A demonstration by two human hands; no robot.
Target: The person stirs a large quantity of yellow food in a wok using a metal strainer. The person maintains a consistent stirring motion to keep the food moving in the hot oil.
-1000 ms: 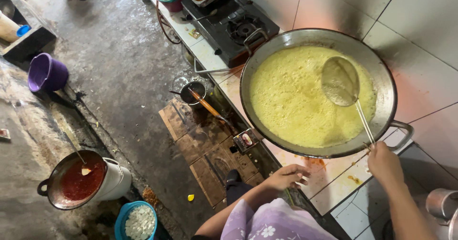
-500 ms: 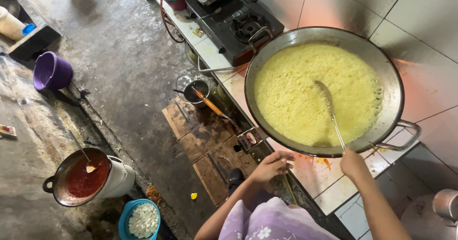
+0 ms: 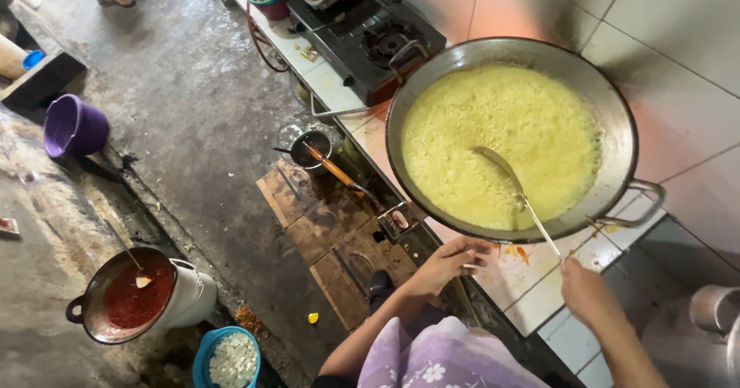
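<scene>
Wok [image 3: 617, 110]: wide, metal, on tiled tabletop [image 3: 532, 280], filled with yellow frothy batter [image 3: 501, 141].
Right hand [image 3: 586, 292]: below the wok's near rim, fingers closed on the thin handle of a ladle [image 3: 512, 184]; ladle bowl tilted, sunk in the batter.
Left hand [image 3: 447, 261]: fingers loosely bent, resting on the tabletop edge just under the rim, holding nothing. Hands apart.
Stove [image 3: 362, 30]: beside wok, burner bare.
Floor pot [image 3: 127, 295]: red sauce, spoon inside.
Purple bucket [image 3: 73, 126]: contents not visible.
Blue basket [image 3: 227, 357]: white pieces.
</scene>
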